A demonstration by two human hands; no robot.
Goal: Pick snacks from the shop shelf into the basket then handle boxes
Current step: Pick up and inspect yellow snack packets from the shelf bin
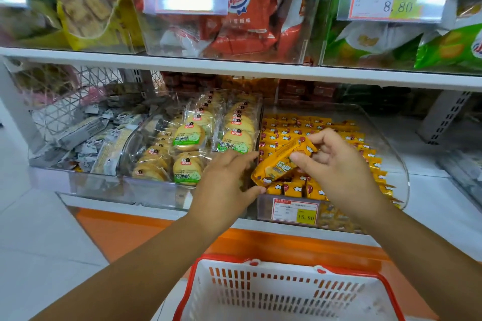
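Together, left hand (227,182), right hand (336,161) on one yellow packet (280,163).

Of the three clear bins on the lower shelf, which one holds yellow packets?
The rightmost bin, with the 15.80 price tag; the middle bin holds round biscuits, the left bin grey-white packets.

Basket (198,292) below snack bin (391,154).

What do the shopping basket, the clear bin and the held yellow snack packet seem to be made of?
Shopping basket: rigid moulded plastic, matte white with red rim; slotted walls.
Clear bin: glossy transparent plastic, probably acrylic; contents show through, edges glint.
Yellow snack packet: thin printed plastic film, it seems; slightly shiny, crimped at ends.
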